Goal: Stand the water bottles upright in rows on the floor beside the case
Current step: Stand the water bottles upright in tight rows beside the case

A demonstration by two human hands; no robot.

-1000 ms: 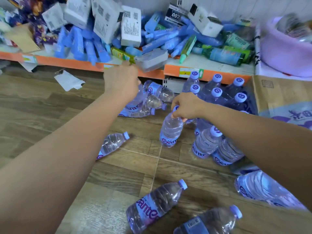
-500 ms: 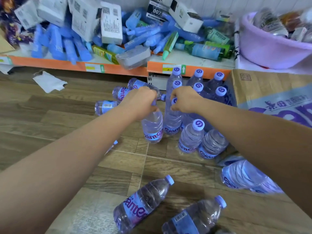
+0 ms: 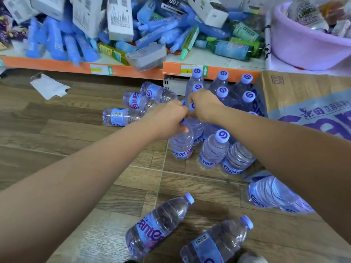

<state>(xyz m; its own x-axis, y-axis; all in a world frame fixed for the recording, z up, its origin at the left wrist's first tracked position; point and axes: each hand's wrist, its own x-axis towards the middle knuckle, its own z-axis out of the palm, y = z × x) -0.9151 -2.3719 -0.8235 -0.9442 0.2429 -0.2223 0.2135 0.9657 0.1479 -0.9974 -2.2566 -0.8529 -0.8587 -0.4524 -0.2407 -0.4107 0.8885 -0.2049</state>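
Several clear water bottles with purple caps stand upright in rows [image 3: 222, 92] on the wooden floor, left of the cardboard case [image 3: 307, 99]. My left hand [image 3: 169, 118] grips the neck of an upright bottle [image 3: 181, 145] at the left end of the near row. My right hand [image 3: 205, 105] is closed over the cap of the bottle [image 3: 197, 128] just behind it. Three more bottles lie on their sides behind my left hand [image 3: 123, 116]. Two lie near me [image 3: 157, 226], and another [image 3: 271, 194] lies under my right arm.
A low orange-edged shelf [image 3: 133, 70] runs along the back, heaped with blue bottles, tubes and white boxes. A lilac basin [image 3: 307, 46] sits on the right of it. A scrap of white paper [image 3: 49, 86] lies on the floor at left.
My left hand reached to the lying bottles, picked one up and brought it upright beside the rows. My right hand shifted its bottle back into the group. Both hands now meet.
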